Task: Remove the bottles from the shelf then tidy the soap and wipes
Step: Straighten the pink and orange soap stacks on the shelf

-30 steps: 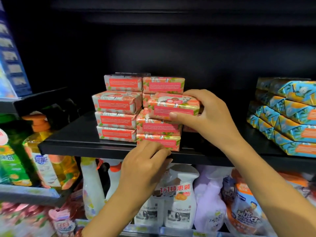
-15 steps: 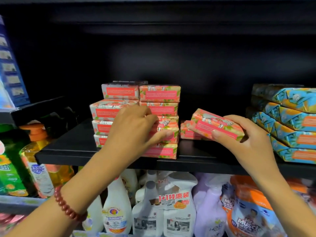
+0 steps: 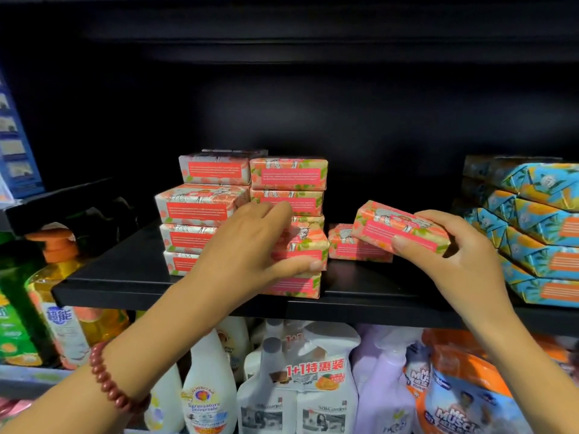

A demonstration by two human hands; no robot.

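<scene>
1. A blue carton (image 3: pixel 14 145) stands at the far left edge, above a black tray (image 3: pixel 62 208);
2. Below the tray, a yellow bottle with an orange pump (image 3: pixel 59 286) stands just beside a green bottle (image 3: pixel 12 308);
3. Lower down, white spray bottles (image 3: pixel 208 386) stand in a row; a "1+1" label (image 3: pixel 313 371) wraps two of them;
4. To their right stand lilac bottles (image 3: pixel 382 371), then orange Mr Muscle pouches (image 3: pixel 454 402);
5. A black back panel (image 3: pixel 313 104) closes the rear.

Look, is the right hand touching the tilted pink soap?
Touching. Head view: the right hand pinches the tilted pink soap bar between thumb and fingers.
</scene>
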